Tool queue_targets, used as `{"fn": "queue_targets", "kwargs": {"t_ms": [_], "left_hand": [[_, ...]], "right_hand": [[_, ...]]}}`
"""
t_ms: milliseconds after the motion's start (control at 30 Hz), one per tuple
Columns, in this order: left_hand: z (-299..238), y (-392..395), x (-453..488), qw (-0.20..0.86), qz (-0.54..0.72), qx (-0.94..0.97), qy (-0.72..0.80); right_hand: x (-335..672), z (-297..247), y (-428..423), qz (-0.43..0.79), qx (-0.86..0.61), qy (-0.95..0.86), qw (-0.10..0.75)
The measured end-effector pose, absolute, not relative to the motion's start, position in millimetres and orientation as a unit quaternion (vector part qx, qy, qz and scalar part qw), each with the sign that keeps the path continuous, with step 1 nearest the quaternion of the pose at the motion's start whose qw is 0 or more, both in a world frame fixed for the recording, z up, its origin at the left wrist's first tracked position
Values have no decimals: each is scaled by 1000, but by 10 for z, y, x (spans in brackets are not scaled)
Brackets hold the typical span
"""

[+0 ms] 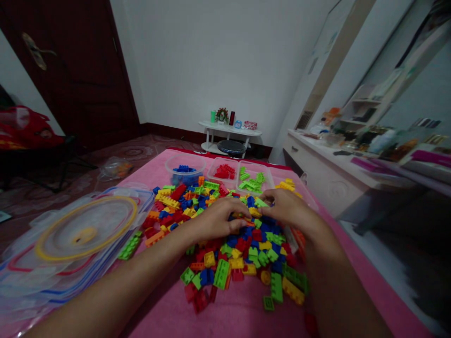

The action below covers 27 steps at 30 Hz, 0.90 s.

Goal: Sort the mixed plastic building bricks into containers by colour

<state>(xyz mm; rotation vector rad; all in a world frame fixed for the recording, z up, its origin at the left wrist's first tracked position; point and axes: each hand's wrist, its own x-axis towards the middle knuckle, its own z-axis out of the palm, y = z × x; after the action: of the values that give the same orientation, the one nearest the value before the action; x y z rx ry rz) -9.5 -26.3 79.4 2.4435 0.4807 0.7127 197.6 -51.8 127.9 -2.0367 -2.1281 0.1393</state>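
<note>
A heap of plastic building bricks (225,249) in red, blue, yellow, green and orange covers the pink surface (232,319). Both my hands rest on top of the heap near its far side. My left hand (216,219) has its fingers curled, pinching at an orange brick (243,219). My right hand (287,207) meets it from the right, fingers bent down onto the same spot among the bricks. What exactly the right fingers hold is hidden.
Behind the heap stand three clear tubs: one with blue bricks (185,171), one with red (223,172), one with green (252,180). Stacked clear lids (77,234) lie at left. A dresser (327,173) runs along the right; a small white table (230,134) stands by the wall.
</note>
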Motion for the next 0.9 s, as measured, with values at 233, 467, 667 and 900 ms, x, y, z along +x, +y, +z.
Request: {"fn": "queue_targets", "kwargs": {"t_ms": [233,467,667,900], "left_hand": [[805,-886,217,144,171,974,27],[634,-1296,505,76,138,987,-34],[622,-1345,552,81,114,989,-39],[533,-1351,643,73,139,987,-21]], "right_hand": [[2088,1474,-574,72,-643,-614,452],[1924,1582,-622,96,-553,-547,621],[1886,1634,-651,72,-517,-542,659],[1822,1642,-679,74,-513,-560,646]]}}
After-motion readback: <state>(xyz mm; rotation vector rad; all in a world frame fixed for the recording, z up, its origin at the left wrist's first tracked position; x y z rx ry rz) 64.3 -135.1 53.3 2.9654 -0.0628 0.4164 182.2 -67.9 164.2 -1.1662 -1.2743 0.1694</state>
